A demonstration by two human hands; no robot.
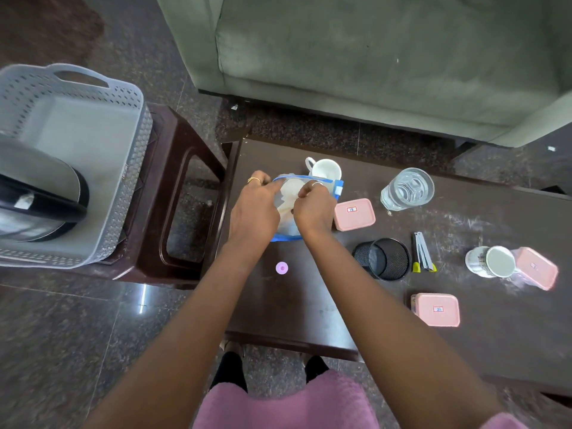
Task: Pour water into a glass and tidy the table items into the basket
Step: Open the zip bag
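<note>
Blue-trimmed clear pouch [288, 235] sits near the counter's [309, 289] far left corner. The left hand [253, 209] and right hand [312, 209] each close a pinching grip on its top edge, probably to seal or lift it toward the basket [136, 181] beyond the left edge. Water stands in the glass [407, 188]. The hands hide the pouch's pale contents, and the frame cuts off the basket's dark-rimmed vessel [37, 193].

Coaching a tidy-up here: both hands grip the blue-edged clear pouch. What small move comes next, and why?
Probably lift the blue-edged clear plastic pouch towards the grey perforated basket: left hand and right hand grip it, and the clear glass holds water.
</note>
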